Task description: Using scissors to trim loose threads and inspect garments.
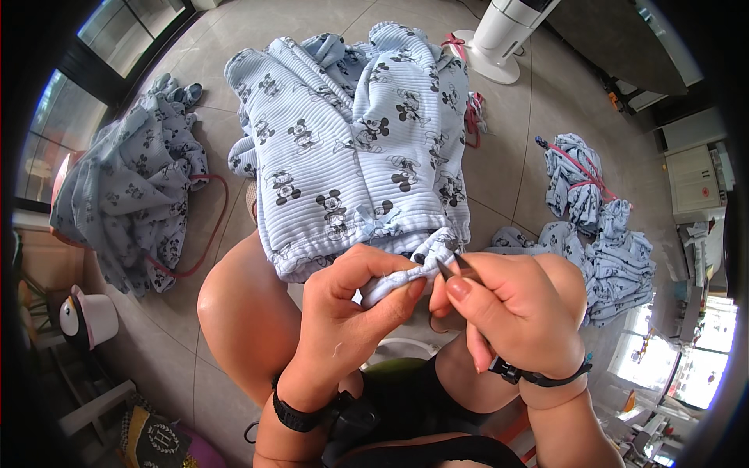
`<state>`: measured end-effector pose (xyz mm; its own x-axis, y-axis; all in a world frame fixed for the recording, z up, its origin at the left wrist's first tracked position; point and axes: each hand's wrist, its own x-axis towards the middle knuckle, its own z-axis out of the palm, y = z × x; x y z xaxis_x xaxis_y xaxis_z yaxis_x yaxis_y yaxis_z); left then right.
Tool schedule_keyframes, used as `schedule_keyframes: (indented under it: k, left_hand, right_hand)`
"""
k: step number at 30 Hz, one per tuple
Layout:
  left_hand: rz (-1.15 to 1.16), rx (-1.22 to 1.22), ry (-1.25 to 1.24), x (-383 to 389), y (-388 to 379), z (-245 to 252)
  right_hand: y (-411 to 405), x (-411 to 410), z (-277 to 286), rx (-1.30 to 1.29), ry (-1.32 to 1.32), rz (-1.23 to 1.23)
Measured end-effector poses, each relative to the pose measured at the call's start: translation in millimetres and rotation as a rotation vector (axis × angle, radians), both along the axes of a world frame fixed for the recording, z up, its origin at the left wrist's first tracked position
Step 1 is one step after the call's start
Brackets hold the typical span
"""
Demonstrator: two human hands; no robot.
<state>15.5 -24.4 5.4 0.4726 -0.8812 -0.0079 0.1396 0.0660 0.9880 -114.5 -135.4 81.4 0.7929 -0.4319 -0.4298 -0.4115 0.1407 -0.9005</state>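
My left hand point(345, 310) pinches the gathered elastic edge point(389, 285) of a pale blue ribbed garment between thumb and fingers. Dark-bladed thread snips point(447, 269) are in my right hand point(518, 313), their points at the pinched fabric. Loose thread ends show near the left fingertips. Before me, a stack of folded trousers point(310, 152) with a cartoon mouse print lies over my knees, and the held edge belongs to this pile. A small light blue bow point(377, 223) sits on the top waistband. My right fingers partly hide the snips' handles.
A heap of similar garments point(146, 193) with a pink cord stands at left. Bundles point(576, 175) tied with pink strips and loose garments point(620, 269) lie on the tiled floor at right. A white appliance point(497, 41) stands beyond the stack. A penguin-shaped pot point(96, 319) is at lower left.
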Motion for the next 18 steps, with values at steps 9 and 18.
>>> schedule_keyframes:
  k: [9, 18]
  left_hand:
    - [0.068, 0.03, -0.152, -2.0, -1.2, -4.0]
    - [0.061, 0.072, -0.178, -2.3, -0.4, -2.9]
  right_hand:
    - [4.5, 8.1, -20.5, -0.502, -0.167, -0.041]
    - [0.0, 15.0, -29.7, -0.817, -0.228, -0.239]
